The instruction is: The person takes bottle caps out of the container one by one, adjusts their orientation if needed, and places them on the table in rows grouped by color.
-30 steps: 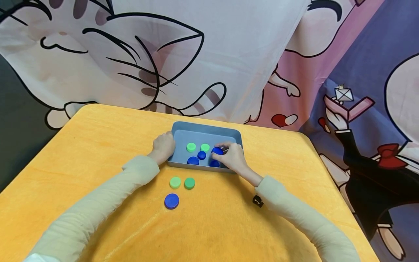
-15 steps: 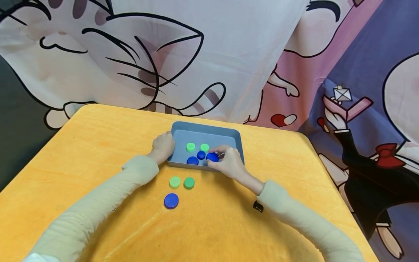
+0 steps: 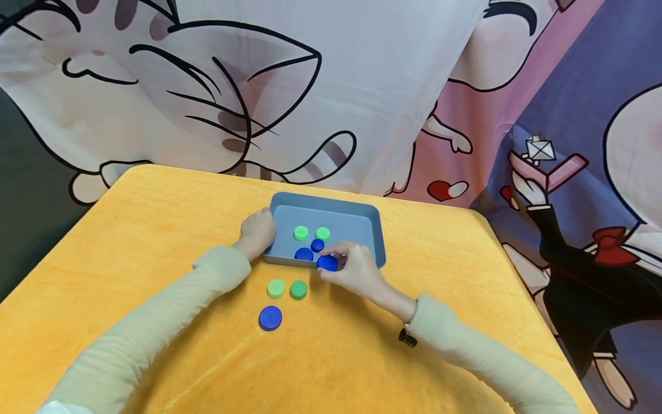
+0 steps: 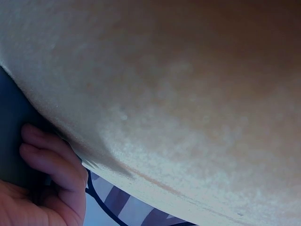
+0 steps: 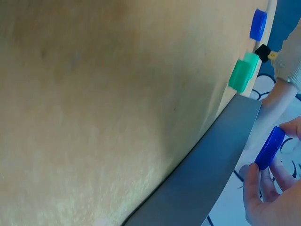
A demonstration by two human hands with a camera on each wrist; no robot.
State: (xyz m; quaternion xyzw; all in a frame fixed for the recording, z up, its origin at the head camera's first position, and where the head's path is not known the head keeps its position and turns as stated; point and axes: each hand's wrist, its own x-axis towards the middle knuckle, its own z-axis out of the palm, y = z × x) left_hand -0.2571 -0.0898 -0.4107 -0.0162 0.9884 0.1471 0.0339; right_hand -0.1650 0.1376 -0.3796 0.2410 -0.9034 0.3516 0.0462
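Note:
In the head view my right hand [image 3: 357, 270] pinches a blue bottle cap [image 3: 327, 263] between thumb and fingers, over the near rim of a blue-grey tray [image 3: 346, 218]. The right wrist view shows this cap [image 5: 270, 148] held on edge, above the tray wall [image 5: 202, 169]. My left hand [image 3: 257, 233] grips the tray's left rim with curled fingers. Inside the tray lie two light green caps, one left [image 3: 301, 232] and one right [image 3: 323, 233], a small blue cap [image 3: 318, 245] and a larger blue cap [image 3: 304, 253]. My right hand covers part of the tray.
On the yellow table [image 3: 181, 322], in front of the tray, lie a light green cap [image 3: 276, 288], a darker green cap [image 3: 298, 289] and a blue cap [image 3: 270, 317]. A printed cartoon cloth [image 3: 388, 86] hangs behind the table.
My right hand has carried the blue bottle cap left and toward me, from inside the tray to its near rim. The left hand and the caps on the table stay put.

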